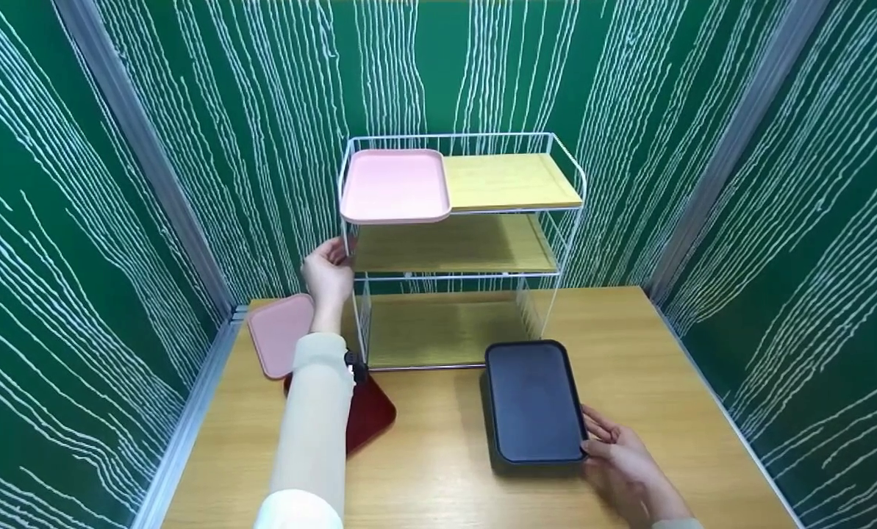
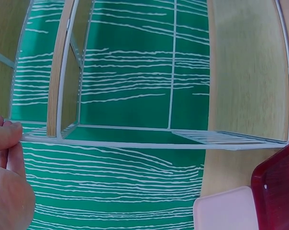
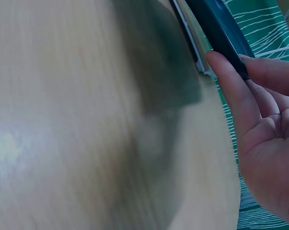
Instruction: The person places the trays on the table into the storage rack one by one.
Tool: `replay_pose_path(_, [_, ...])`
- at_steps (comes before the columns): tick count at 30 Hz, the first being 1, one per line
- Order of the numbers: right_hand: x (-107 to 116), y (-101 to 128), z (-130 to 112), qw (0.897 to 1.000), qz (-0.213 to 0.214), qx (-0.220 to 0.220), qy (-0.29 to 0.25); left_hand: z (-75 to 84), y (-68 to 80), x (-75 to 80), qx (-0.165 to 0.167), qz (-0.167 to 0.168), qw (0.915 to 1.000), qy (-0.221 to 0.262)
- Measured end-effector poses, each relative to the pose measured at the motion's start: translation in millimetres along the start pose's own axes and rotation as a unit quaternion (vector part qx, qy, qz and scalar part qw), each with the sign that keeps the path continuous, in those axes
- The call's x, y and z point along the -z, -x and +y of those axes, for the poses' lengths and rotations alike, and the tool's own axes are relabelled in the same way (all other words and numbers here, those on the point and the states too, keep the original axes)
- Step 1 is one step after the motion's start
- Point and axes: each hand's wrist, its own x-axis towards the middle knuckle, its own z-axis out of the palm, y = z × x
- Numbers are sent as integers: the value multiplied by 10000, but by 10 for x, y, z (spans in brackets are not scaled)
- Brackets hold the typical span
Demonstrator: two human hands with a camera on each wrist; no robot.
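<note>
A white wire rack with three wooden shelves stands at the back of the table. My left hand grips its left front post near the middle shelf; the left wrist view shows the fingers curled at the white wire. With thumb and fingers, my right hand pinches the near right corner of a black rectangular tray. In the right wrist view the black tray is raised over the wood, its shadow falling below. A pink tray lies on the left half of the rack's top shelf.
On the table left of the rack lie another pink tray and a dark red tray, partly hidden by my left forearm. Green walls with white streaks and metal corner posts enclose the wooden table.
</note>
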Motion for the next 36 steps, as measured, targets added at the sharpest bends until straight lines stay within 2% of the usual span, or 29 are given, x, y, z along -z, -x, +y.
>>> replay_pose_path(4, [-16, 29, -77, 9988, -108, 202, 443, -4, -3, 4, 25, -29, 10000, 68])
replay_pose_path(8, [-48, 40, -152, 9980, -189, 304, 515, 0, -9, 1, 31, -39, 9999, 112])
replay_pose_path(17, [-135, 49, -309, 9928, -661, 875, 474, 10, -13, 2, 0, -45, 9996, 267])
replay_pose_path(22, [-186, 44, -382, 9908, -843, 976, 402, 9, -13, -4, 48, -41, 9996, 279])
replay_pose_path(29, [-233, 4, -461, 9907, -864, 981, 391, 9, -6, -16, 48, 20, 9995, 309])
replay_pose_path(36, [-244, -55, -530, 9898, -833, 1066, 436, 15, 5, -25, 46, 11, 10000, 71])
